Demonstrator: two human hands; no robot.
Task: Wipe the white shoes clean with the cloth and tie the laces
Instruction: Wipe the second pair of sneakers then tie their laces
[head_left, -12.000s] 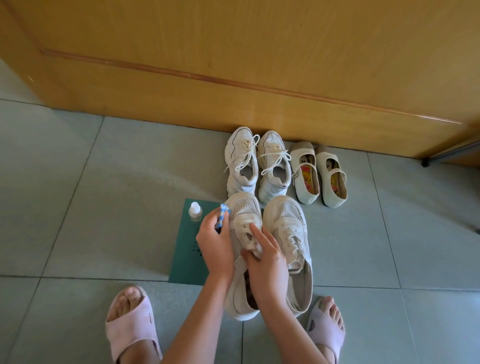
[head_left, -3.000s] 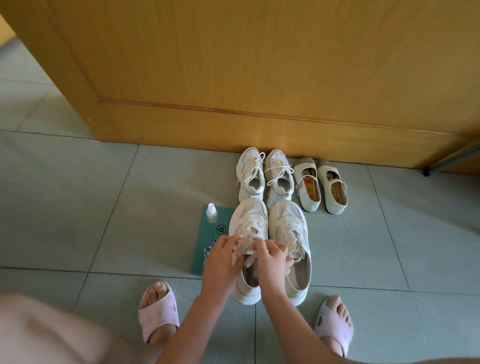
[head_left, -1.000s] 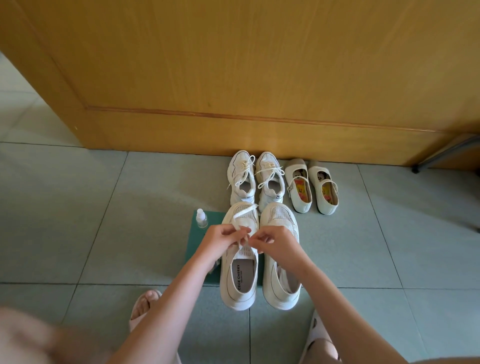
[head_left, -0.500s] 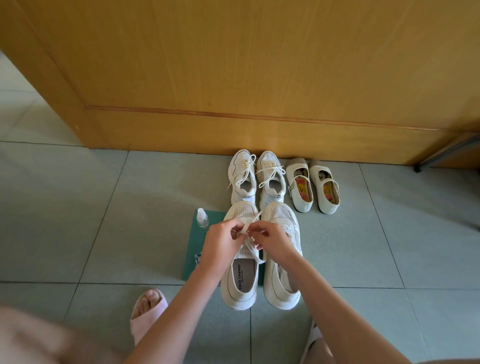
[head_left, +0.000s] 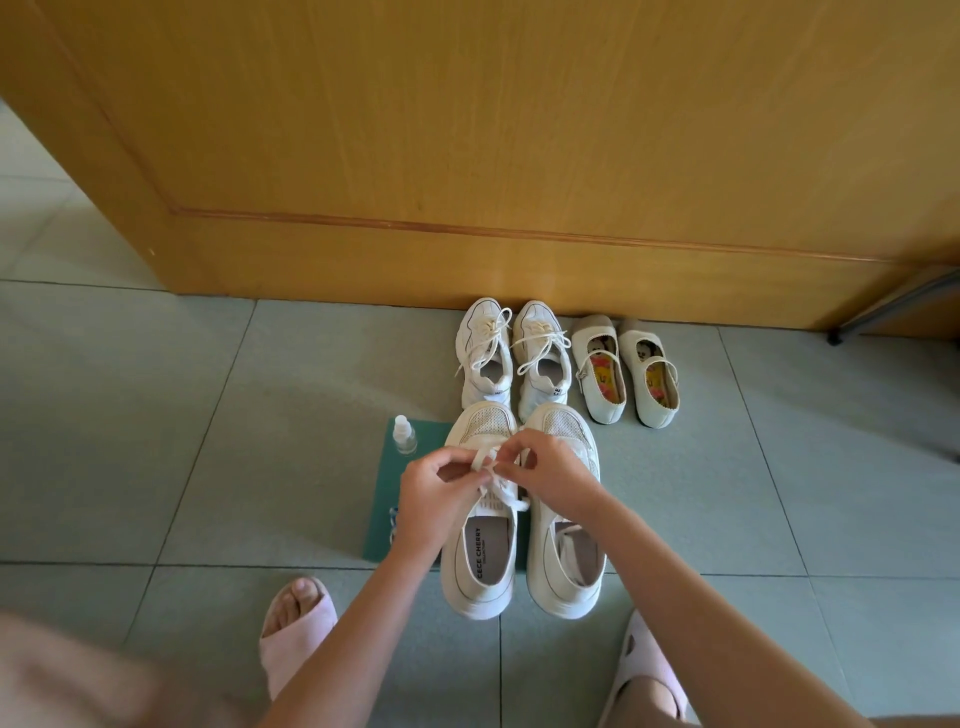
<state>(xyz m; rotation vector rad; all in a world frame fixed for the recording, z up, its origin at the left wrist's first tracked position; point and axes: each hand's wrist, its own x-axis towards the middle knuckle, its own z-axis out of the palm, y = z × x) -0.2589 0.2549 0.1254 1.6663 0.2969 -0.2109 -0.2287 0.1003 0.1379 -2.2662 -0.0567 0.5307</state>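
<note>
White shoes (head_left: 480, 597) on green mat (head_left: 400, 480), laces (head_left: 488, 460) pinched, grey floor tiles (head_left: 156, 441), wooden door (head_left: 519, 130)

- A yellow-brown wooden door (head_left: 519, 130) fills the top.
- Grey-green floor tiles (head_left: 130, 415) lie below the door.
- A dark metal leg (head_left: 893, 304) stands at the door's right end.

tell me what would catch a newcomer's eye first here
Dead centre, the left hand and right hand pinch a lace over the white shoe nearer the green mat. A small bottle stands on that mat. Further back, two more pale pairs, laced sneakers and strap shoes, line up against the wooden panel.
</note>
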